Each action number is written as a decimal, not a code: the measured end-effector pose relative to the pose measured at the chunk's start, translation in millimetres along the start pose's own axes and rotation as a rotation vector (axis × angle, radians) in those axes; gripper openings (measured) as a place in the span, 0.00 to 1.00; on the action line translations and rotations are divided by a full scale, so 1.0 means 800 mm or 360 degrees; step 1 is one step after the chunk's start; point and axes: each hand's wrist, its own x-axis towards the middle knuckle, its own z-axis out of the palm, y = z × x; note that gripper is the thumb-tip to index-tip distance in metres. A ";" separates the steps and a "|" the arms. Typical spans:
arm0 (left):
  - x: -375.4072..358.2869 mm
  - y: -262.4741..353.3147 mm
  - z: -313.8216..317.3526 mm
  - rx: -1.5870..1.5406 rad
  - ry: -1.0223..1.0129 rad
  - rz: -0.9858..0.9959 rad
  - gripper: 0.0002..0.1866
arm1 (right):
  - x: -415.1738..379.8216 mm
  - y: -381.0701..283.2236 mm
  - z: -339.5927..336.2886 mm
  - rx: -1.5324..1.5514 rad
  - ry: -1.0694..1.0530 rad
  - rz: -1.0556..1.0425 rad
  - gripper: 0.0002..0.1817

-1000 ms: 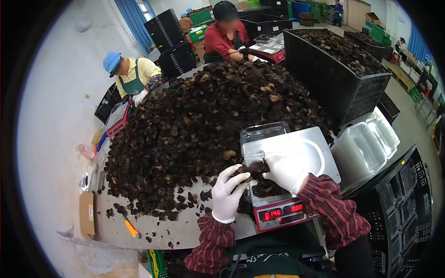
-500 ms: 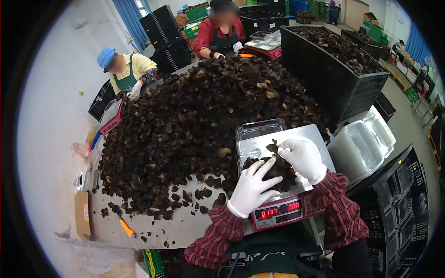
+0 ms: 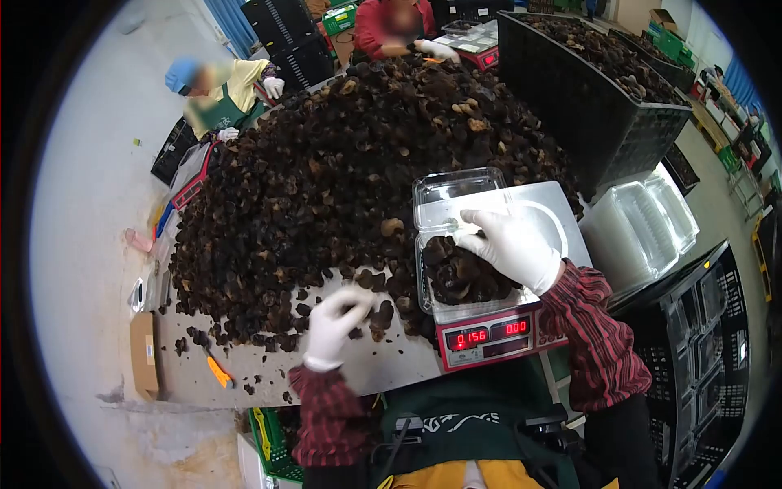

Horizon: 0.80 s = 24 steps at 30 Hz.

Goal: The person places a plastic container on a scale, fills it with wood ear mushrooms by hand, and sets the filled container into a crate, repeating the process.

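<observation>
A clear plastic box [image 3: 423, 277] filled with dark wood ear mushrooms [image 3: 464, 273] sits on a red digital scale [image 3: 489, 336], its display reading 0.156. The hinged lid [image 3: 458, 196] lies folded back toward the pile. My right hand [image 3: 517, 251], in a white glove, is over the box's right side with its fingers apart and nothing visible in them. To the left of the scale, my gloved left hand [image 3: 336, 326] hovers over loose mushrooms at the near edge of the big pile [image 3: 342, 196]. Its fingers curl in but are smeared by motion.
Stacked clear boxes [image 3: 631, 240] stand right of the scale, below a large black crate [image 3: 595, 122] of mushrooms. An orange-handled tool [image 3: 218, 372] and a cardboard piece [image 3: 146, 356] lie at left. Two co-workers sit across the pile, near other scales [image 3: 192, 179].
My left hand has left the box and moved left to the pile's edge. My right hand's fingers have spread, no longer pinching a mushroom piece. The scale reading rose from 0.137 to 0.156.
</observation>
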 end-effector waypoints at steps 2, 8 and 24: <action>-0.047 -0.038 -0.066 0.0447 -0.0298 0.0003 0.04 | -0.004 0.006 -0.001 -0.0208 -0.0113 -0.0058 0.13; -0.234 -0.136 -0.230 0.1798 -0.0204 -0.0805 0.12 | -0.056 0.024 -0.043 0.0467 0.0523 0.0655 0.11; 0.013 -0.149 0.043 0.1422 0.0177 0.0427 0.12 | -0.154 0.027 -0.029 0.0779 0.0807 0.1384 0.12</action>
